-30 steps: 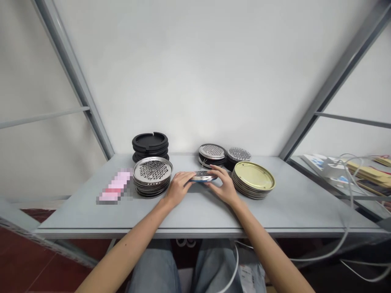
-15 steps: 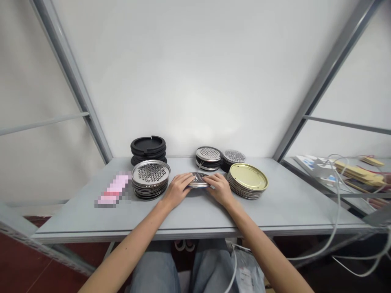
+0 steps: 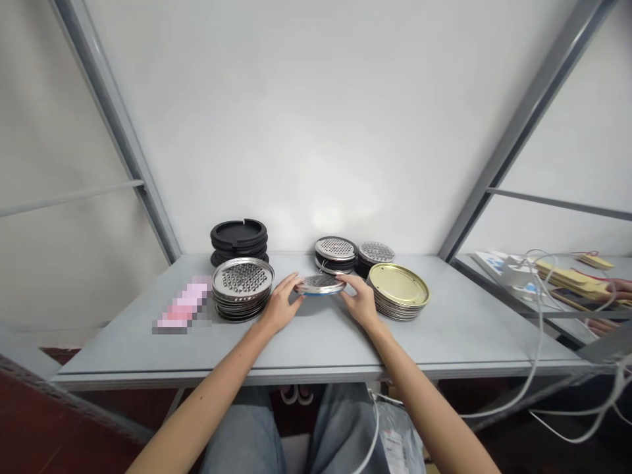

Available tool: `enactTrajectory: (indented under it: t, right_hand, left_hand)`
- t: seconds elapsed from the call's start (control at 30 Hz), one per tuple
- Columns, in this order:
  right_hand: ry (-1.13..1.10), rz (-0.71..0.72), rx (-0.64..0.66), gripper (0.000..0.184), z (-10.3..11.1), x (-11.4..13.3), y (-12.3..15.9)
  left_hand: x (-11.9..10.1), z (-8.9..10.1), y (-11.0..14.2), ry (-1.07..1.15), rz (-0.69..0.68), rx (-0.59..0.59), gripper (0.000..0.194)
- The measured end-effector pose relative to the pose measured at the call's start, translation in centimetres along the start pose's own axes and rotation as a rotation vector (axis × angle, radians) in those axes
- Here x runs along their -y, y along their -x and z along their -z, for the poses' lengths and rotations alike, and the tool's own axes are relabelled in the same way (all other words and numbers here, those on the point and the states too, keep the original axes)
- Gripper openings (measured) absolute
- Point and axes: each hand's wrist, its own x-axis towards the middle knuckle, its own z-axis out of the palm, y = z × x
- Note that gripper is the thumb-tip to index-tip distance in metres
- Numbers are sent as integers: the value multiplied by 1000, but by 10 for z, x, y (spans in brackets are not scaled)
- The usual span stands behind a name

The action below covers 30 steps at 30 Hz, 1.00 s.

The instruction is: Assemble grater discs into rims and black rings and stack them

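Between my two hands is a round metal grater disc (image 3: 320, 283) with a blue strip along its lower edge, held just above the tabletop. My left hand (image 3: 282, 304) grips its left rim, fingers on top and thumb below. On the opposite rim, my right hand (image 3: 359, 299) pinches it the same way. A stack of grater plates (image 3: 243, 283) stands beside my left hand. To the right of my right hand is a pile of gold-coloured round lids (image 3: 399, 286).
Black rings (image 3: 239, 237) are piled at the back left. Grater discs on black bases (image 3: 336, 249) and another grater stack (image 3: 376, 252) stand at the back. A blurred pink item (image 3: 185, 306) lies left. White cables (image 3: 540, 329) hang right, near another person's hand (image 3: 619, 289).
Both hands have lifted the grater disc slightly off the table. My fingers have moved from lying over its top to gripping its side rims, and its blue edge shows more.
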Motion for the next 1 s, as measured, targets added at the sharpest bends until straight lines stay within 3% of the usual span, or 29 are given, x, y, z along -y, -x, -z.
enactTrajectory:
  t: [0.13,0.3,0.5,0.57,0.7,0.8,1.0]
  right_hand:
    - [107,72,-39,18,-1,5,1]
    - [83,127,83,13,-5,14,2]
    - [-28,-26,138,35,-4,11,-1]
    - [-45,-72,163,34,-3,7,0]
    - [37,-11,187,27,-1,3,1]
    - [157,57,189,29,-1,5,1]
    - [78,30,154,33,-6,2,3]
  left_hand:
    - [2,-2,1,-76,-60,67,52]
    - [5,-1,2,-62,-76,74,45]
    - [6,0,1,44,-32,36,33]
    - [5,-1,1,47,-20,20,31]
    - [1,-3,1,-36,-50,-11,40]
    - [-3,-2,0,-74,-130,42,46]
    - [-3,0,-1,56,-143,117,31]
